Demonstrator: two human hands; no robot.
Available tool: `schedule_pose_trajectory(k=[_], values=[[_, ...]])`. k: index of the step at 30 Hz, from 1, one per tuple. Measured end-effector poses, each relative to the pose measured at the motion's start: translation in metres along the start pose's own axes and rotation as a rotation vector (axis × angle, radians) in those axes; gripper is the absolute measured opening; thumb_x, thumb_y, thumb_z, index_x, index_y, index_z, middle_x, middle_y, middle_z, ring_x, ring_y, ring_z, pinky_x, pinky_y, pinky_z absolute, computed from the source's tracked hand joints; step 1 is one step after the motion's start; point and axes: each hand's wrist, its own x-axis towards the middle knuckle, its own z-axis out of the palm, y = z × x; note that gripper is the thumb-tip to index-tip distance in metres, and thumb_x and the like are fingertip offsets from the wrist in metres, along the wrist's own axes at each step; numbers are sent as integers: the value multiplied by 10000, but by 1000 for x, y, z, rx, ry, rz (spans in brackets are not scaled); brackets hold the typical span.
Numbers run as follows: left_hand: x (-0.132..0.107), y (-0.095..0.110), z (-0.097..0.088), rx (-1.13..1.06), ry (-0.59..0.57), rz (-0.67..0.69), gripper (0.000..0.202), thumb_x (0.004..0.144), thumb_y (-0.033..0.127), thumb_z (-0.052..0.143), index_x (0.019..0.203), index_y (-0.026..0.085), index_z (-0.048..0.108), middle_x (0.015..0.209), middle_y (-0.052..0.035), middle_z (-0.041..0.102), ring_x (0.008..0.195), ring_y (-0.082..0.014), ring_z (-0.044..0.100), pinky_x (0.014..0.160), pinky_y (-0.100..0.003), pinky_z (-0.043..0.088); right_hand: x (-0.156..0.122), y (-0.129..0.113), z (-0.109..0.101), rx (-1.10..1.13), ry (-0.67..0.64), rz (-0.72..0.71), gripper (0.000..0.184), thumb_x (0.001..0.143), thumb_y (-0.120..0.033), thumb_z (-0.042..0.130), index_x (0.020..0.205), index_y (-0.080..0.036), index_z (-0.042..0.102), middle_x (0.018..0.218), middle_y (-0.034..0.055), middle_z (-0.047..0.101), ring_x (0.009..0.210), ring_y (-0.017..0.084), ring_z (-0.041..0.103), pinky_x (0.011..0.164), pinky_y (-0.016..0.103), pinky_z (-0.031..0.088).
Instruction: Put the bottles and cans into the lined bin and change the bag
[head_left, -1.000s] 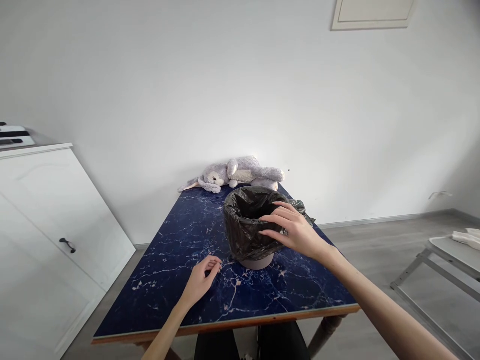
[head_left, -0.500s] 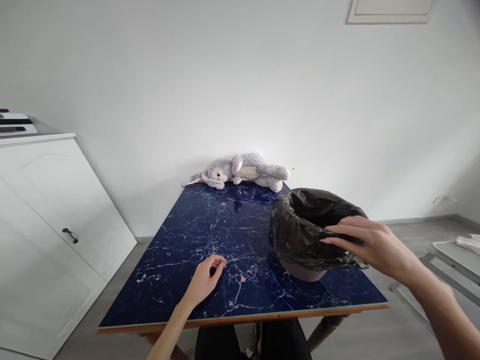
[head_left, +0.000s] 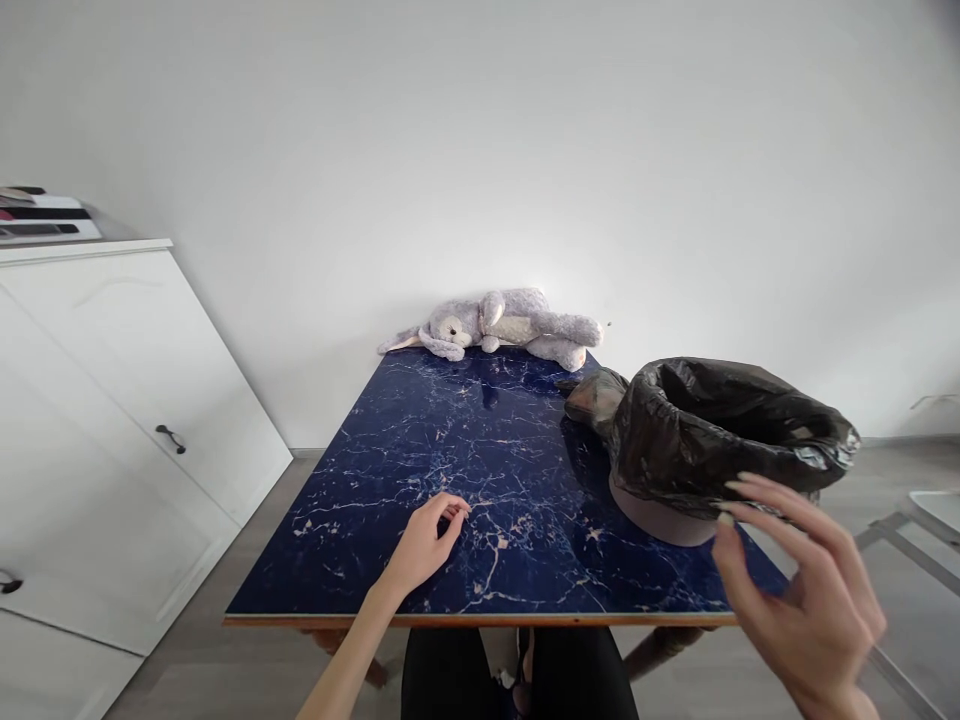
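A bin (head_left: 667, 520) lined with a black trash bag (head_left: 675, 460) stands at the table's right side, the bag folded over its rim. My right hand (head_left: 810, 580) is in front of the bin, near the bag's lower edge, thumb and fingers apart with nothing between them. Against the bin's left side lies a dark, see-through bundle (head_left: 596, 400); its contents cannot be made out. My left hand (head_left: 433, 540) rests on the blue marbled tabletop (head_left: 420, 440), fingers loosely curled in and holding nothing visible.
A grey plush rabbit (head_left: 502, 325) lies on its side at the table's far edge, against the wall. To the left stands a white cabinet (head_left: 127, 400) with a white and black object (head_left: 45, 215) on top. A grey metal frame (head_left: 915, 550) is at the right.
My right hand has let go of the bag's rim and come nearer, fingers spreading. The bin has shifted right, and the dark bundle now shows beside it. My left hand stays on the table.
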Motion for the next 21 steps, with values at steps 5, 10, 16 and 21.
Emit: schedule_pose_trajectory(k=[5,10,16,21], values=[[-2,2,1,25,-7,9,239,1078,426,479,1107,289,673,1123,-45,725,1027,-220,700,972,-384,562,-41,-3,40,269,-481,201,206,1026,-211,600,1205,-275,681,1159,84,731,997,240,737,843,357,611],[-3,2,3,8,0,12,231,1084,413,475,1114,294,671,1126,-49,721,1041,-225,695,970,-391,564,-86,10,89,401,-827,511,277,1075,-452,527,1239,-287,676,1066,58,758,869,202,736,738,293,611],[-3,3,5,9,-1,-12,218,1085,405,483,1124,295,667,1130,-41,708,1041,-217,692,990,-390,552,-108,8,98,316,-818,524,332,1090,-491,474,1275,-303,676,1215,85,707,941,212,717,814,337,609],[-3,4,4,8,-18,-35,237,1092,411,461,1130,291,661,1149,-56,704,1075,-233,678,1000,-405,548,-112,2,102,106,-741,347,307,1079,-468,509,1276,-315,687,1302,107,645,1247,323,634,1023,512,565]])
